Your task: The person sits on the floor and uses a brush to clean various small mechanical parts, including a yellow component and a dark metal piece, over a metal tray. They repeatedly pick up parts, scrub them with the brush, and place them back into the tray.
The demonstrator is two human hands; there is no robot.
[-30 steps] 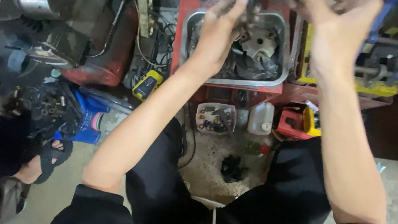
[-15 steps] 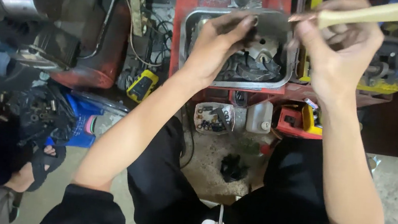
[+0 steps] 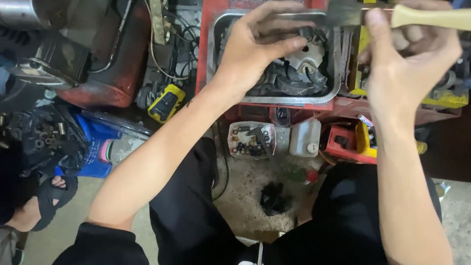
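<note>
Upper centre, the left hand (image 3: pixel 255 45) pinched a small dark part (image 3: pixel 306 33) over the metal tray (image 3: pixel 216 58) — mid-cleaning, seemingly — while the right hand (image 3: pixel 405 63) gripped a paintbrush (image 3: pixel 441 18); bristles needed to meet it.

— From my remote seat, what can't you read here?

— The left hand (image 3: pixel 255 45) covers whatever small dark part (image 3: pixel 304 33) it pinches; I cannot tell its shape. Toward three o'clock, the brush (image 3: pixel 417 16) handle's red end runs off the frame edge.

— And the metal tray (image 3: pixel 330 96)?

— Its contents blur into a grey heap. At six o'clock of it, the small dish (image 3: pixel 252 139) holds bits too tiny to name. At nine o'clock, a sandalled foot (image 3: pixel 45 196) is half swallowed by shadow.
</note>
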